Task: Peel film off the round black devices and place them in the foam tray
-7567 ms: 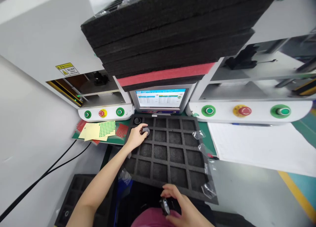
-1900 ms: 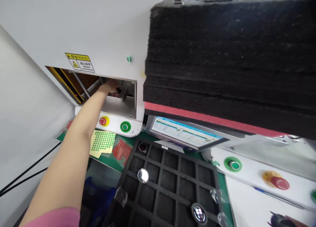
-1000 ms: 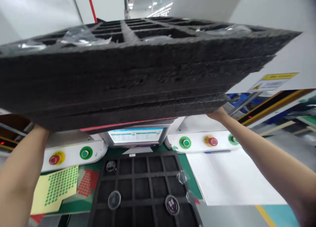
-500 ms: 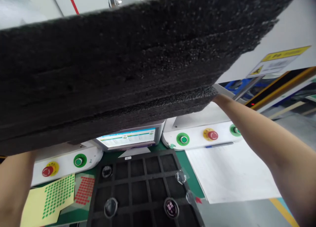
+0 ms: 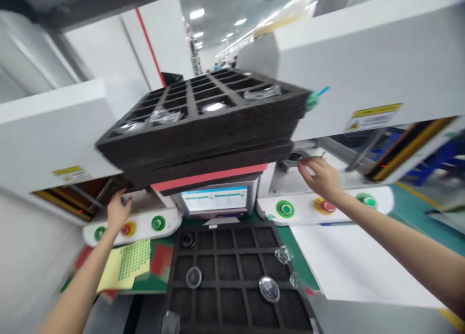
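Note:
A stack of black foam trays (image 5: pixel 203 130) rests above the monitor (image 5: pixel 218 200), with clear plastic pieces in its top compartments. Neither hand touches the stack. My right hand (image 5: pixel 319 176) is off its right end, fingers bent and apart, beside a dark round part (image 5: pixel 296 156) on the right machine; no object shows in it. On the left, my left hand (image 5: pixel 119 210) hangs over the left machine's front with its fingers spread and nothing held. A lower black tray (image 5: pixel 228 251) lies on the bench, holding a few round lens-like pieces, one of them at its right (image 5: pixel 269 289).
Green buttons (image 5: pixel 286 209) and red stop buttons (image 5: pixel 126 229) line both machine fronts. A yellow sheet of green dots (image 5: pixel 134 261) lies left of the lower tray, white paper (image 5: pixel 348 261) right of it. White machine housings (image 5: pixel 363 77) flank the stack.
The foam stack, which filled the upper view, now sits farther off and its top shows. Both hands, hidden at the stack before, have come off it and are in sight.

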